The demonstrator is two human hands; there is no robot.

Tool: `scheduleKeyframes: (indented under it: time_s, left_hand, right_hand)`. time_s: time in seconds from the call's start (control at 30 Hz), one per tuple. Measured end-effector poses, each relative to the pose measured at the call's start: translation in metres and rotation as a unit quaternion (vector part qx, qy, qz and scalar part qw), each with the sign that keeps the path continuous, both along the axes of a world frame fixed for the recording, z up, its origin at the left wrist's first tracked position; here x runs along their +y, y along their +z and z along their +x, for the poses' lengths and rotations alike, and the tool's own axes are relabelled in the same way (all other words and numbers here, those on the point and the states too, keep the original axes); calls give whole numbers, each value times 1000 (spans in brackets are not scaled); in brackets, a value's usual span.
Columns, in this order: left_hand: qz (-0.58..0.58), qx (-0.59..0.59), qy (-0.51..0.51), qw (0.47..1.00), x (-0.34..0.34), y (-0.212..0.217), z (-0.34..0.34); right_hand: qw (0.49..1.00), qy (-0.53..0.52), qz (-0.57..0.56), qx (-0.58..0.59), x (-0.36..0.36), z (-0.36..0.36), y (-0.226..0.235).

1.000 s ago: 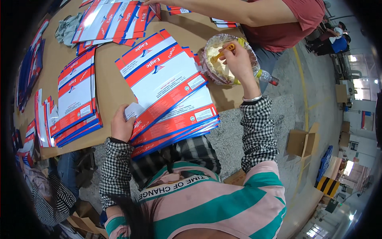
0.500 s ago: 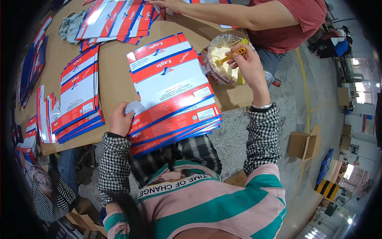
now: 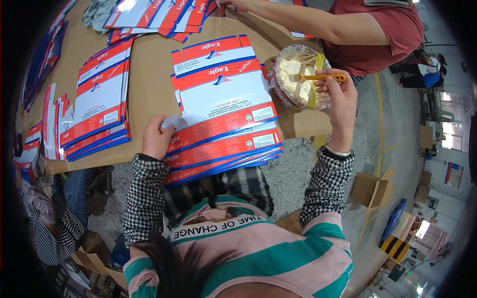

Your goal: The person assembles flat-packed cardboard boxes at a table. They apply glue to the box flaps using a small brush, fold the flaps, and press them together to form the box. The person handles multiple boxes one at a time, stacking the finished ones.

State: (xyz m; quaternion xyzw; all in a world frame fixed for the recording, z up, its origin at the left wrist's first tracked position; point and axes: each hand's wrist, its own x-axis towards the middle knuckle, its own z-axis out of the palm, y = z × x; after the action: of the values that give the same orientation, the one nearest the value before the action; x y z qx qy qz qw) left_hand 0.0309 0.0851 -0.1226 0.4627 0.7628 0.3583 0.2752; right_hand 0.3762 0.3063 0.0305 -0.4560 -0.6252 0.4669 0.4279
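Observation:
A stack of flat printed cartons (image 3: 223,97), red, white and blue, lies in front of me, its near edge jutting over the table edge above my lap. At the stack's left side, my left hand (image 3: 156,137) is closed, thumb and fingers pinching a small white flap (image 3: 176,121). Whether that flap is part of the top carton I cannot tell. My right hand (image 3: 342,101) grips a brush (image 3: 323,78) by its yellow handle. The bristle end reaches into a round tub (image 3: 278,92) lined with clear plastic, touching or just above the pale cream paste (image 3: 293,67).
More flat cartons lie in a pile (image 3: 99,94) on the left and another (image 3: 159,17) at the far side. Across the brown table (image 3: 149,69), a co-worker's arm (image 3: 298,22) reaches over from the right. An opened cardboard box (image 3: 370,191) stands on the floor at right.
My right hand has drawn back to the right, and the brush now lies flatter, with its bristle end in sight. My left hand keeps its pinch at the stack's left side.

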Motion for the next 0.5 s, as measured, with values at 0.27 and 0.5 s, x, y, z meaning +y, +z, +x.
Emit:
scheduleKeyframes:
  time_s: [0.27,0.5]
  left_hand:
    - [6,-37,35,999,4,9,8]
    - [85,-131,164,974,6,-4,14]
  right_hand:
    - [1000,-13,5,22,-12,-14,-3]
    - [987,38,-36,149,-23,-26,-2]
